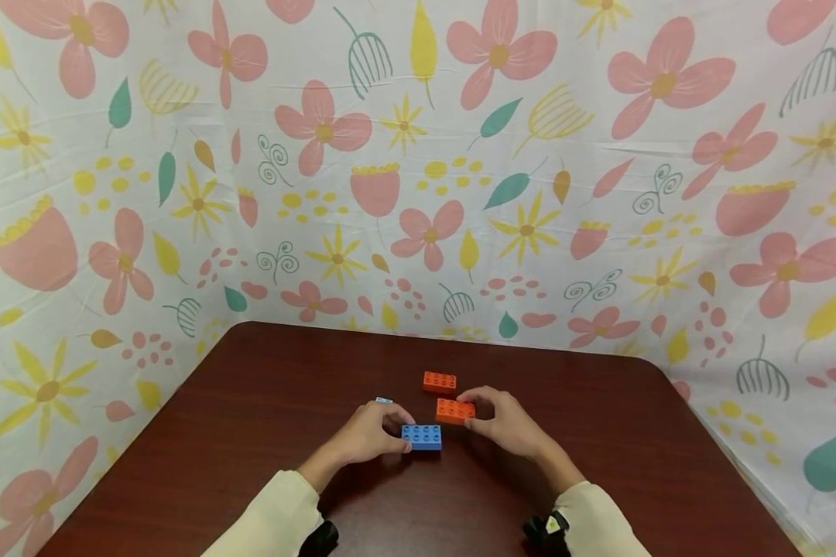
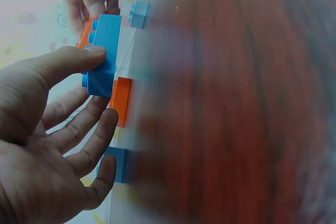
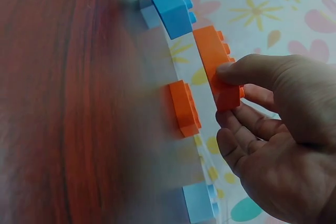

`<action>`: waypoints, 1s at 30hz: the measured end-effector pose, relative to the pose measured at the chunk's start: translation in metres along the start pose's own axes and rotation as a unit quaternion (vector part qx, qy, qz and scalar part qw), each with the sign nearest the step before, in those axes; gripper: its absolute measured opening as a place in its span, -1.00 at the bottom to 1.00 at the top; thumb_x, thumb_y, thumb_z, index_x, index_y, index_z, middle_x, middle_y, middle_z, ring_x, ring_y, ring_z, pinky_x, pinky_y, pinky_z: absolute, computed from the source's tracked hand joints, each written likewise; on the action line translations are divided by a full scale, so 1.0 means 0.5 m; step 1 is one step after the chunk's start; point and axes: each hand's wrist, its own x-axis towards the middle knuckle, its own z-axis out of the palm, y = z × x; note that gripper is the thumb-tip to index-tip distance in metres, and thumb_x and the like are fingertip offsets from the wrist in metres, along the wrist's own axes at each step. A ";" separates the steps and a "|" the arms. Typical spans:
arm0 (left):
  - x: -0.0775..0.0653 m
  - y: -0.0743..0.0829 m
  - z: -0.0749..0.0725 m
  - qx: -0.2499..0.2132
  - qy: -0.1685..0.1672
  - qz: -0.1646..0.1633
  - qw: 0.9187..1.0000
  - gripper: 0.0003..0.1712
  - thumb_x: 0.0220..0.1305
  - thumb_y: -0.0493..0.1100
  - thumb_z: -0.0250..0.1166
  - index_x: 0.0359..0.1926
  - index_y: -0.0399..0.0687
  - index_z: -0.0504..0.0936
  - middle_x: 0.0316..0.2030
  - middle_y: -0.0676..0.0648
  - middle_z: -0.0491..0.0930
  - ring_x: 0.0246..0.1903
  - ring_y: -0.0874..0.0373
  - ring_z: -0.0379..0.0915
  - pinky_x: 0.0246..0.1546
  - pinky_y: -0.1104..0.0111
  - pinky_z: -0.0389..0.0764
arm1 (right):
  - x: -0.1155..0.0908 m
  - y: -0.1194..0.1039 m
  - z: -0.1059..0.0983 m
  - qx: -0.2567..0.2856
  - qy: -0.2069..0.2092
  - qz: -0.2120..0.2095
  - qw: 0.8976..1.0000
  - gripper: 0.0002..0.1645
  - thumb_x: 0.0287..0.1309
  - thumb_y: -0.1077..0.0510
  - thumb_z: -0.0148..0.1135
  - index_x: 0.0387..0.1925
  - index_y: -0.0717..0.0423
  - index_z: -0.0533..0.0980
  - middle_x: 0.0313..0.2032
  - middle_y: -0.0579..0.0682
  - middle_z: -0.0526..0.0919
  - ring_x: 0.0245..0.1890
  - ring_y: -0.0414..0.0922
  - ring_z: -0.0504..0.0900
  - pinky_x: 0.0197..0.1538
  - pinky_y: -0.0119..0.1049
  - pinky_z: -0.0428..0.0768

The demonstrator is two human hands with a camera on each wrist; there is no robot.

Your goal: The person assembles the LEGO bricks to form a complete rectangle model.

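My left hand (image 1: 371, 435) pinches a blue toy building brick (image 1: 421, 437) between thumb and fingers, studs facing up. The thumb lies along its near side in the left wrist view. My right hand (image 1: 512, 424) grips an orange brick (image 1: 454, 411) by its right end. Both bricks are held above the table, the orange one slightly farther off and to the right of the blue one. In the right wrist view, a narrow gap shows between the blue brick (image 3: 169, 4) and the orange brick (image 3: 214, 66).
A second orange brick (image 1: 440, 381) sits on the dark wooden table (image 1: 306, 363) beyond the hands. One light blue brick (image 1: 384, 400) peeks out behind my left hand. Another light blue brick (image 3: 199, 203), hidden in the head view, stands on the right. Floral cloth (image 1: 418, 309) surrounds the table's back.
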 end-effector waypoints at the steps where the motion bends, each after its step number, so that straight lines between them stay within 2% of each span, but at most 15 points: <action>1: -0.001 -0.001 -0.002 0.000 0.001 0.000 1.000 -0.67 0.10 -0.12 0.60 -0.08 0.07 0.76 -0.13 0.02 0.73 -0.17 0.19 0.60 -0.13 0.27 0.62 | -0.005 0.001 -0.002 -0.003 -0.002 -0.004 1.000 -0.63 0.26 0.14 0.43 0.09 -0.09 0.63 0.12 -0.02 0.67 0.06 -0.01 0.57 0.22 0.09 0.55; 7: -0.005 0.000 -0.010 -0.001 0.007 0.002 1.000 -0.66 0.10 -0.12 0.59 -0.07 0.04 0.76 -0.13 0.00 0.72 -0.17 0.16 0.59 -0.18 0.28 0.61 | -0.039 0.005 -0.013 -0.008 -0.012 -0.028 1.000 -0.63 0.25 0.12 0.44 0.09 -0.07 0.62 0.03 -0.05 0.68 -0.08 0.01 0.56 0.02 -0.16 0.61; 10: -0.006 0.003 -0.010 -0.003 0.006 0.006 1.000 -0.66 0.10 -0.13 0.59 -0.07 0.03 0.76 -0.13 -0.01 0.72 -0.18 0.15 0.58 -0.20 0.30 0.60 | -0.057 0.004 -0.016 -0.015 -0.011 -0.032 0.999 -0.63 0.25 0.11 0.45 0.08 -0.11 0.62 0.02 -0.09 0.68 -0.06 0.00 0.58 0.04 -0.15 0.62; 13: -0.007 0.005 -0.010 -0.005 0.004 0.007 1.000 -0.65 0.10 -0.13 0.59 -0.07 0.02 0.76 -0.12 -0.01 0.71 -0.19 0.16 0.57 -0.20 0.31 0.59 | -0.072 0.001 -0.015 -0.021 -0.014 -0.031 0.999 -0.63 0.25 0.09 0.45 0.08 -0.16 0.62 0.04 -0.16 0.69 0.00 -0.10 0.60 0.13 -0.07 0.62; 19: -0.013 0.013 -0.012 0.000 0.000 0.008 1.000 -0.65 0.11 -0.09 0.59 -0.06 0.09 0.75 -0.12 0.04 0.70 -0.19 0.20 0.57 -0.16 0.34 0.58 | -0.092 -0.005 -0.009 -0.011 -0.035 -0.037 0.999 -0.62 0.26 0.08 0.44 0.10 -0.13 0.61 0.04 -0.17 0.70 -0.06 -0.23 0.61 0.07 -0.28 0.60; 26: -0.020 0.019 -0.010 0.003 -0.013 0.011 1.000 -0.66 0.12 -0.07 0.59 -0.06 0.11 0.75 -0.14 0.08 0.71 -0.19 0.23 0.57 -0.14 0.34 0.58 | -0.101 -0.008 -0.003 -0.014 -0.040 -0.025 0.999 -0.63 0.25 0.06 0.44 0.08 -0.17 0.61 0.02 -0.21 0.70 -0.05 -0.22 0.59 0.11 -0.19 0.59; 30: -0.024 0.020 -0.005 -0.003 -0.024 0.010 1.000 -0.67 0.13 -0.07 0.58 -0.06 0.13 0.75 -0.13 0.09 0.70 -0.20 0.24 0.57 -0.16 0.34 0.59 | -0.106 -0.007 0.001 -0.010 -0.043 -0.019 0.999 -0.64 0.26 0.04 0.44 0.08 -0.19 0.61 0.03 -0.22 0.70 -0.01 -0.20 0.58 0.12 -0.20 0.57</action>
